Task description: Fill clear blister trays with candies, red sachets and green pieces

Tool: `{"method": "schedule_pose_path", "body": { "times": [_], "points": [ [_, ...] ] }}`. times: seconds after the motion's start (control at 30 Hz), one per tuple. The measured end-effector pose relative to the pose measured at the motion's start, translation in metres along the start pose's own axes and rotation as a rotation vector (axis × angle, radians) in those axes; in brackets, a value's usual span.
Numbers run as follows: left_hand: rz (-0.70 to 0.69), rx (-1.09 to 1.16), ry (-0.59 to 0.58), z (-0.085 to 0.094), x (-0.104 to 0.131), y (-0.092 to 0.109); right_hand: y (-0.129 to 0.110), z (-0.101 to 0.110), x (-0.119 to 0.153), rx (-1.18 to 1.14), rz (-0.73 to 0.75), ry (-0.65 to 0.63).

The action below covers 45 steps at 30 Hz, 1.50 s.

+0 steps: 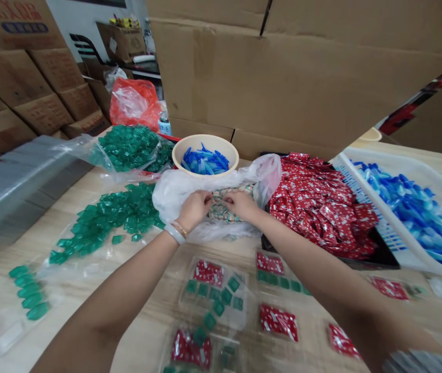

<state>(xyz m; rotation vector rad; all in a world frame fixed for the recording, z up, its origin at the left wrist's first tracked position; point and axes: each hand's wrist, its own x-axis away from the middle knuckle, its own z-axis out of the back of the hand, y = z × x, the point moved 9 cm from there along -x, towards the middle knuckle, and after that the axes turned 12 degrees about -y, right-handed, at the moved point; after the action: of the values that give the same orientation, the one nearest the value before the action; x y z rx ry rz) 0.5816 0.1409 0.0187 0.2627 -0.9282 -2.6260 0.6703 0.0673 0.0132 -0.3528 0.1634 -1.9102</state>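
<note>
Both my hands are at the mouth of a white plastic bag (174, 189) that holds a pile of small patterned packets (221, 210). My left hand (194, 210) is closed in a pinch at the left side of the pile. From the right, my right hand (242, 204) reaches in, its fingertips also pinched together. Whatever either pinch holds is too small or hidden to name. Nearer to me lie clear plastic trays (240, 316) with a red patterned packet (208, 273) and green gem-shaped pieces (226, 296) in and across them.
Loose green pieces (104, 217) spread at left, beside a short row (30, 292). A cream bowl (205, 141) and a white basket (392, 207) hold blue pieces. Red packets (318, 202) heap on a black tray (384, 256). A cardboard box (283, 88) stands behind.
</note>
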Motion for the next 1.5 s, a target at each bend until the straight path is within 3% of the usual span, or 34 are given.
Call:
{"method": "schedule_pose_path", "body": {
  "times": [0.1,0.2,0.3,0.4,0.47,0.53,0.6,0.7,0.83,1.03,1.17,1.23,1.4,1.5],
  "points": [
    [0.011,-0.116,0.001,-0.001,0.001,0.003,-0.004,-0.006,-0.003,0.045,-0.001,-0.008],
    [0.019,-0.082,0.021,0.002,0.002,0.001,0.002,-0.008,-0.01,0.006,-0.01,-0.055],
    [0.02,0.001,0.075,0.006,0.002,-0.002,0.008,0.002,-0.009,-0.085,-0.007,0.024],
    [0.024,0.178,0.159,0.007,0.002,-0.005,0.013,0.003,-0.004,-0.436,-0.013,0.067],
    [0.07,0.403,0.181,0.0,0.0,-0.011,0.013,-0.007,-0.001,-0.735,-0.049,0.028],
    [0.138,0.628,0.166,-0.01,-0.002,-0.016,0.009,-0.012,0.002,-0.88,-0.1,0.022],
    [0.186,0.76,0.13,-0.018,-0.003,-0.017,0.003,-0.005,0.006,-0.781,-0.108,0.071],
    [0.204,0.817,0.066,-0.02,-0.003,-0.014,-0.015,0.015,0.01,-0.365,-0.022,0.13],
    [0.178,0.851,-0.005,-0.021,-0.003,-0.011,-0.027,0.024,0.01,-0.062,-0.006,0.083],
    [0.092,0.836,-0.01,-0.018,0.0,-0.004,-0.03,0.023,0.008,-0.052,-0.028,0.081],
    [0.144,0.7,0.101,-0.002,0.009,-0.014,-0.025,0.02,0.004,-0.265,0.037,0.115],
    [0.153,0.593,0.155,0.009,0.016,-0.019,-0.013,0.02,0.003,-0.326,-0.003,0.153],
    [0.163,0.491,0.15,0.02,0.028,-0.028,0.019,0.016,0.009,-0.228,-0.193,0.187],
    [0.146,0.442,0.154,0.02,0.031,-0.028,0.014,0.007,0.008,-0.135,-0.157,0.14]
  ]
}}
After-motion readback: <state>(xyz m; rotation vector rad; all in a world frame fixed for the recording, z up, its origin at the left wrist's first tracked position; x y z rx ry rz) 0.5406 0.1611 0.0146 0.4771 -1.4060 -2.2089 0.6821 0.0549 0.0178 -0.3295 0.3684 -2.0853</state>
